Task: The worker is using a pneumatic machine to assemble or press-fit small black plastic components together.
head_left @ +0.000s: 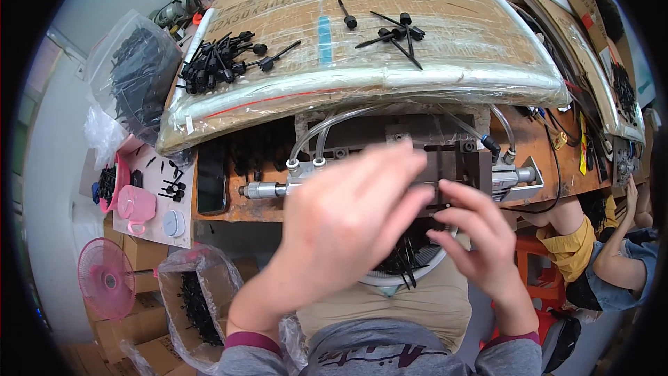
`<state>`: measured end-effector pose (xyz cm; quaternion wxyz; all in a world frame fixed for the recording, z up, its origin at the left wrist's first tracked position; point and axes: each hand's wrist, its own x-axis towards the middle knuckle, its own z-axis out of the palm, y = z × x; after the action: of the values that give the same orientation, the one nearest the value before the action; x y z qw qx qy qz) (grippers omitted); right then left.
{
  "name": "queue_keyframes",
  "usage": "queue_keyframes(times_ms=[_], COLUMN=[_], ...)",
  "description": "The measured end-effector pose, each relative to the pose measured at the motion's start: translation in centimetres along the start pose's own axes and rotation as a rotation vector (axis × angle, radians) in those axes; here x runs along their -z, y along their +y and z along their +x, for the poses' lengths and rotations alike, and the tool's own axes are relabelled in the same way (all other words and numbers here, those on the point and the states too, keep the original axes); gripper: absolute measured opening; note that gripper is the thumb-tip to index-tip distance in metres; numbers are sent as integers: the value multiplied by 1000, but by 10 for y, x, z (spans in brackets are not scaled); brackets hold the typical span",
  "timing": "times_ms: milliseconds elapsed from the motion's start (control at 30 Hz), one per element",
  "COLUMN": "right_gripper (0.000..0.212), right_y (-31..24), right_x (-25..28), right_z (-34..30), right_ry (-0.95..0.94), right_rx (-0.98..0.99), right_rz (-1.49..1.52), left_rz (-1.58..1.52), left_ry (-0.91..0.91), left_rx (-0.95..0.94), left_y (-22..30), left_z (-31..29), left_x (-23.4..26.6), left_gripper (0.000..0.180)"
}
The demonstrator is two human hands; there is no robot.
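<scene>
My left hand [348, 205] is smeared by motion above the middle of a metal clamping fixture [477, 170]. Its fingers point up and to the right, and whatever may be under them is hidden. My right hand [483, 237] is at the fixture's front edge, fingers curved and thumb apart from them. Nothing shows plainly between its fingertips. Below both hands, a white-rimmed basin [445, 254] rests on my lap, holding thin black plastic parts [403, 257].
On the cardboard-covered shelf [445, 0] lie a heap of black stemmed parts [219, 59] and several loose ones. Clear air hoses [306, 136] arch behind the fixture. A phone [212, 184], pink mug [136, 205] and pink fan [106, 278] are left; another person [612, 257] sits right.
</scene>
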<state>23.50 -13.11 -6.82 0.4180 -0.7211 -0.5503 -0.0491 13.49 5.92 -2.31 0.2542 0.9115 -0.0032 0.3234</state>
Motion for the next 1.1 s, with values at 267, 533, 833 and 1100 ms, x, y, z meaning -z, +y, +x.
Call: queue_keyframes(times_ms=[267,533,833,1100], right_gripper=[18,21,24,15], right_y=[-1,-6,-11,-8], right_x=[-35,-45,-42,-39], right_z=[-16,-9,-5,-1], right_ry=[-128,-138,-177,-150], right_rx=[118,54,20,80], right_rz=[-248,-369,-400,-365], left_rz=[473,639,273,75], left_ry=[199,12,268,145], left_rx=[-156,-1,-260,-249], left_y=[-62,-85,-51,0], left_z=[101,123,104,43], left_x=[-18,-39,-3,13], left_gripper=[23,18,17,30])
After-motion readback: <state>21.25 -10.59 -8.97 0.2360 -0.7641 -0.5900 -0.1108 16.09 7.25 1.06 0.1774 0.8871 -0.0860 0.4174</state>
